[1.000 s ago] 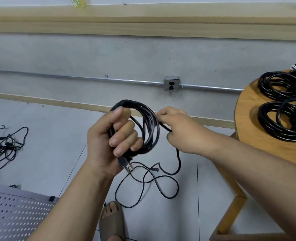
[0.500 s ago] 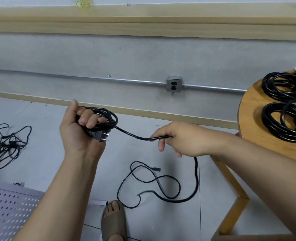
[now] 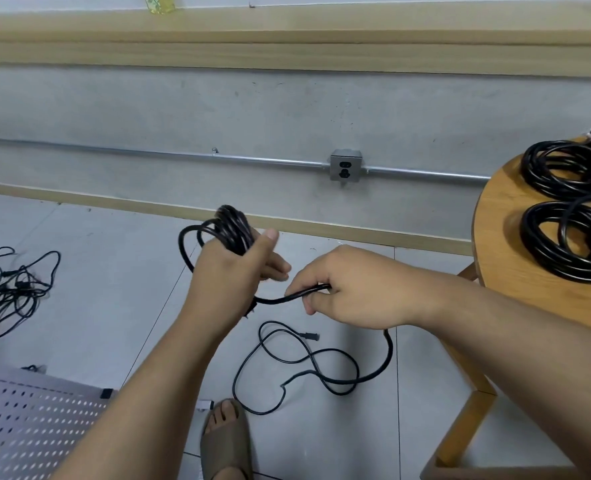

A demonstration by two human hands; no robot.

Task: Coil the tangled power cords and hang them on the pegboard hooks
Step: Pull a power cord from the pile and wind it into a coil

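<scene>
Stood with a sandalled foot (image 3: 226, 441) near the loose tail (image 3: 388, 351) of a black power cord on the floor, beside a perforated pegboard (image 3: 27, 427). Clenched the coiled part (image 3: 231, 226) of that cord in the left hand (image 3: 228, 275), and pinched its free run between thumb and curled fingers of the right hand (image 3: 349, 289) just beside. Faced a tangle of thin cords (image 3: 6, 292) farther left, coiled black cords (image 3: 571, 168) on a round wooden table (image 3: 502, 244) at right, and a wall socket (image 3: 345, 165) beyond.

A grey outlet box (image 3: 345, 165) sits on a metal pipe (image 3: 148, 154) along the concrete wall (image 3: 287, 112), a round wooden table (image 3: 502, 244) stands to the right, and a sandal (image 3: 226, 445) rests on the tiled floor (image 3: 114, 289).
</scene>
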